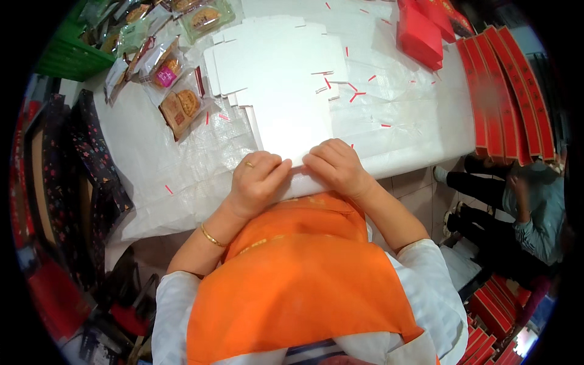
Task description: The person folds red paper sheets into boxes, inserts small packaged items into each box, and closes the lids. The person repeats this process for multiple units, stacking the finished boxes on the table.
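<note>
A flat white cardboard blank (pixel 292 125), its outline cut with tabs and slits, lies on top of other white blanks (pixel 277 58) and reaches to the table's near edge. My left hand (pixel 258 179) is closed, thumb and fingers pinching the near left corner of the blank. At the near right corner my right hand (pixel 336 167) grips the same edge, its fingers curled over. The hands are a short gap apart, and the fingertips' undersides are hidden.
Round baked cakes in clear packets (pixel 180 108) lie at the left, by a green crate (pixel 73 52). Red paper bags (pixel 420 36), red boxes (pixel 505 97) and red scraps (pixel 358 94) are at the right. Another person (pixel 529 207) sits beyond the table's right end.
</note>
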A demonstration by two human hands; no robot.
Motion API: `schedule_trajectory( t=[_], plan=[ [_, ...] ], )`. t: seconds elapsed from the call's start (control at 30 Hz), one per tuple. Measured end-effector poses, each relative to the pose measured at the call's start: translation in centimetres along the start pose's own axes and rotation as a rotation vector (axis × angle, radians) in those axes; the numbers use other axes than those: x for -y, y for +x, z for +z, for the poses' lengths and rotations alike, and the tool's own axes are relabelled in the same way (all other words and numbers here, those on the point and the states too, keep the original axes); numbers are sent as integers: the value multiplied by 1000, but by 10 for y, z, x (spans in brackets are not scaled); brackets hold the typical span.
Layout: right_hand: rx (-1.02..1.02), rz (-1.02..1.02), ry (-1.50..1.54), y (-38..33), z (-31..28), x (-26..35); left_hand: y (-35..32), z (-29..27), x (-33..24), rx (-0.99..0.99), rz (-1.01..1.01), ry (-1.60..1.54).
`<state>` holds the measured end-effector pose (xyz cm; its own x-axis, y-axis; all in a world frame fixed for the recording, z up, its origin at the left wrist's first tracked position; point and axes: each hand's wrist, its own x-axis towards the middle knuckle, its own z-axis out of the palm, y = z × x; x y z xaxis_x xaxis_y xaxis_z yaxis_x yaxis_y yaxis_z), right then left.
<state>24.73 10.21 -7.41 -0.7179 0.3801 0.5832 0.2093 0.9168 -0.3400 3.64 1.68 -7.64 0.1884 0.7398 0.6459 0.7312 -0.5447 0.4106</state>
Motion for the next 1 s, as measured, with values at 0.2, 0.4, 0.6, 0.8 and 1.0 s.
schedule_trajectory(
  t=[0.2,0.4,0.6,0.8,1.0],
  plan=[
    [140,37,85,-2,6,-5,-7,2,-1,142,-175,-57],
    [282,79,33,-3,-2,-12,-2,2,-2,188,-328,-85],
    [269,18,-43,-2,-7,-25,1,4,-2,226,-425,-89],
    [336,92,81,7,-9,-33,4,3,-2,231,-455,-78],
    [549,310,311,35,-14,-47,13,4,-2,264,-522,-79]
  ],
)
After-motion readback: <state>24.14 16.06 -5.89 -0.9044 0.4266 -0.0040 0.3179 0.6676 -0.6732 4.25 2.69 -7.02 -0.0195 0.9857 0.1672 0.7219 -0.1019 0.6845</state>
